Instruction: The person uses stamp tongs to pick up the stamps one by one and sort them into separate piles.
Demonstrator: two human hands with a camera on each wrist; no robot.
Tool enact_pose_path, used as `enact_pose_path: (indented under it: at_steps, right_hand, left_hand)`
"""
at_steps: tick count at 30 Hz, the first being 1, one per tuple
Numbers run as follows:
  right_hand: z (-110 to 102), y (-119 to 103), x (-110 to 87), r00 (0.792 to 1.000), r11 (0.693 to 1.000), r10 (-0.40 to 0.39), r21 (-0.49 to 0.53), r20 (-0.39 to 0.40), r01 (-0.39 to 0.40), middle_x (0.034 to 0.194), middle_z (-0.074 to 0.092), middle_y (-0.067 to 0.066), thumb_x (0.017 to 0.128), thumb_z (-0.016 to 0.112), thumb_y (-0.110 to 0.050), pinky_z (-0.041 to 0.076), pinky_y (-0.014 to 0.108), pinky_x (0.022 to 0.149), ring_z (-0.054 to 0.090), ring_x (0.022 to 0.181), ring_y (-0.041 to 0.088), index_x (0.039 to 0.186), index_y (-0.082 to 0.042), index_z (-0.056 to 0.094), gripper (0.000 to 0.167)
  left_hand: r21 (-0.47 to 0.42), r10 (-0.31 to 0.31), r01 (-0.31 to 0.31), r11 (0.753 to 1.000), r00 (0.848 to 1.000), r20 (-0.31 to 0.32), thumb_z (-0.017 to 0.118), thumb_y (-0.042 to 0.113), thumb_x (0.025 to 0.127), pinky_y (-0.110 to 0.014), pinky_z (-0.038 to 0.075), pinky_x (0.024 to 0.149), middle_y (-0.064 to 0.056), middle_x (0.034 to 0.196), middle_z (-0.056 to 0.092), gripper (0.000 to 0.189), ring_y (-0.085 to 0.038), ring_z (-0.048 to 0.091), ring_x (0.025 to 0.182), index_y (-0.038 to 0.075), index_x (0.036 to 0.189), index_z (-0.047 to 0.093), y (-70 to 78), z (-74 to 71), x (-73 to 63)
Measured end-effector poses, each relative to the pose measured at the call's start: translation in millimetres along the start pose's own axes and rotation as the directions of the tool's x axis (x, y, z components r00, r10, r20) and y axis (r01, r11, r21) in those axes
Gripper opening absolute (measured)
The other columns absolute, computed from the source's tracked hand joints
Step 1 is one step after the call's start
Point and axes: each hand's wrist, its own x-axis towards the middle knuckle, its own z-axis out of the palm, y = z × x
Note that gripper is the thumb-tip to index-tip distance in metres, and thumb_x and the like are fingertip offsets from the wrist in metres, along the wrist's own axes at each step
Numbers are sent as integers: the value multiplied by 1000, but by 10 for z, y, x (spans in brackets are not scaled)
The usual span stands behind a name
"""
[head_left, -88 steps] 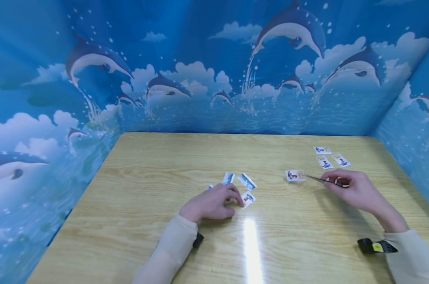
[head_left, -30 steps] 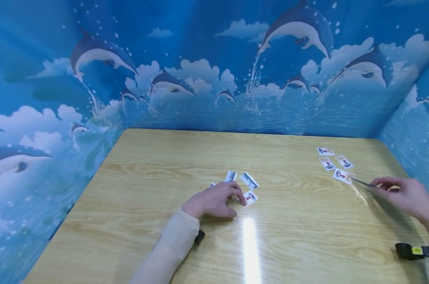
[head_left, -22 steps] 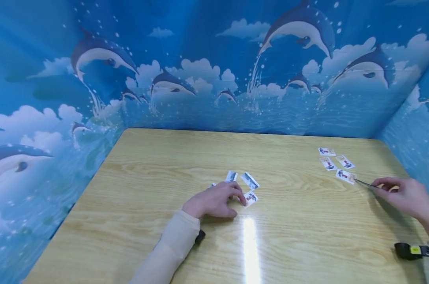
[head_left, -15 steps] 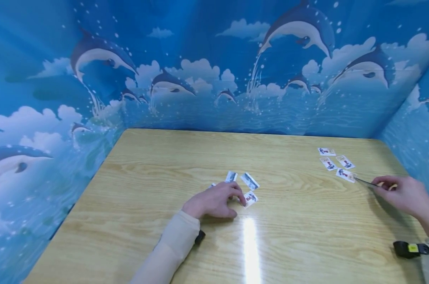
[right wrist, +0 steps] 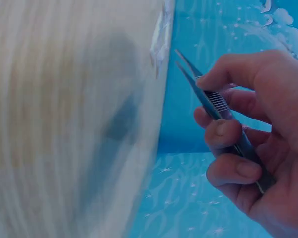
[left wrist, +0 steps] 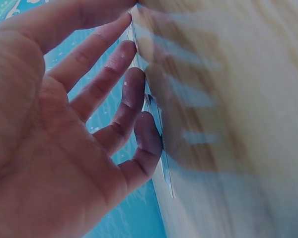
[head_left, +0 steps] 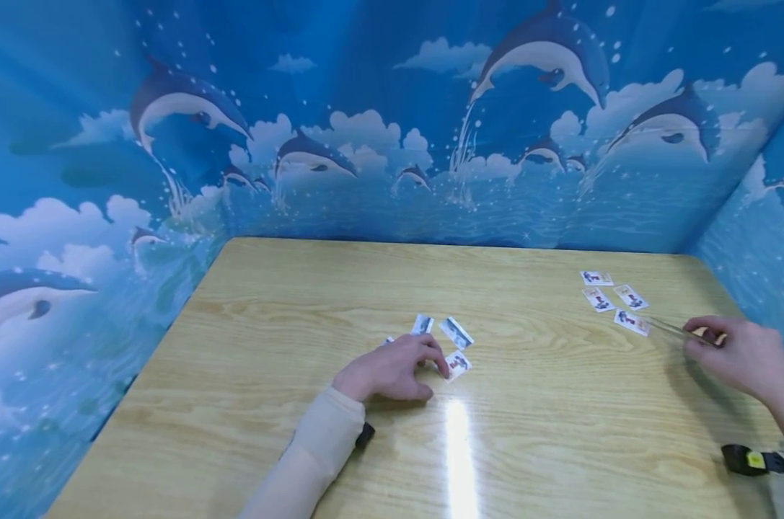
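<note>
My right hand [head_left: 736,357] holds metal tweezers [right wrist: 217,105] between thumb and fingers. In the right wrist view their two tips stand slightly apart with nothing between them. In the head view the tips point at the right edge of a small picture card [head_left: 632,322], the nearest of several cards at the right. My left hand [head_left: 392,369] rests low over a second group, its fingers spread and gently bent. The index fingertip is right at a red-and-white card [head_left: 458,365]. Behind it lie two blue-grey cards, one upright [head_left: 422,324] and one slanted [head_left: 456,332]; another is mostly hidden by the hand.
The wooden table [head_left: 301,288] runs back to a blue dolphin-print curtain [head_left: 366,144], which also encloses both sides. Three more cards, a rear one [head_left: 596,278], a left one [head_left: 598,299] and a right one [head_left: 631,296], lie beyond the tweezers. A bright reflection streaks the table's front.
The right hand has carried a card rightward with the tweezers to the right-hand group and let it go. The tweezer tips have since come off it. The left hand has stayed in place.
</note>
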Motion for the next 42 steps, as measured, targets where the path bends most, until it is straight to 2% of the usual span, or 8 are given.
enact_pose_path:
  at_steps: [3, 9, 16, 21, 29, 36, 42]
  right_hand:
    - [-34, -93, -9, 1000, 1000, -12, 25, -19, 13, 75, 61, 12, 89, 67, -11, 31, 29, 51, 43, 58, 12, 101, 7, 69, 22]
    - [-43, -309, -21, 999, 990, -38, 135, 8, 36, 77, 65, 6, 92, 70, -15, 30, 28, 48, 39, 54, 5, 103, 0, 72, 19]
    - [-7, -439, -43, 994, 961, -111, 259, 25, 100, 73, 63, -9, 91, 72, -12, 30, 28, 47, 41, 53, 4, 101, -6, 75, 12]
    - [17, -546, -40, 988, 944, -149, 303, 42, 129, 72, 62, -16, 91, 73, -14, 32, 27, 48, 43, 53, 3, 99, -12, 76, 10]
    - [128, -760, -38, 974, 931, -222, 304, 36, 201, 74, 64, -11, 88, 75, -11, 33, 24, 51, 44, 55, 0, 96, -13, 77, 9]
    - [184, -908, -48, 961, 921, -252, 333, 109, 204, 78, 65, -4, 89, 74, -12, 35, 25, 52, 43, 58, 1, 99, -14, 77, 10]
    - [224, -993, -53, 945, 904, -298, 358, 131, 235, 79, 65, -4, 89, 74, -8, 37, 24, 52, 44, 59, 0, 97, -15, 76, 11]
  left_hand:
    - [5, -1, 1, 1000, 1000, 1, 78, 19, 84, -28, 47, 95, 10, 133, 57, 32, -11, 52, 109, 33, 113, 73, 0, 7, -4]
    - [8, -5, 5, 1000, 1000, -4, 78, 19, 85, -29, 47, 95, 10, 133, 57, 32, -11, 52, 110, 34, 113, 72, -6, 12, -9]
    - [16, 6, -6, 1000, 1000, 0, 77, 19, 86, -31, 48, 98, 10, 134, 57, 37, -11, 52, 112, 34, 120, 71, -11, 15, -16]
    - [22, 15, -16, 1000, 1000, 11, 75, 19, 89, -31, 47, 97, 7, 137, 55, 41, -11, 51, 112, 38, 125, 70, -16, 16, -21]
    - [42, 30, -31, 999, 999, 15, 74, 19, 90, -32, 47, 98, 7, 137, 55, 39, -12, 51, 115, 37, 124, 71, -5, 17, -15]
    - [38, 25, -25, 999, 1000, 15, 74, 18, 89, -33, 46, 99, 8, 137, 55, 41, -12, 50, 114, 37, 125, 70, 4, 16, -10]
    - [49, 20, -21, 999, 1000, 23, 74, 19, 90, -33, 45, 98, 7, 139, 54, 42, -12, 49, 115, 41, 125, 69, 15, 18, -9]
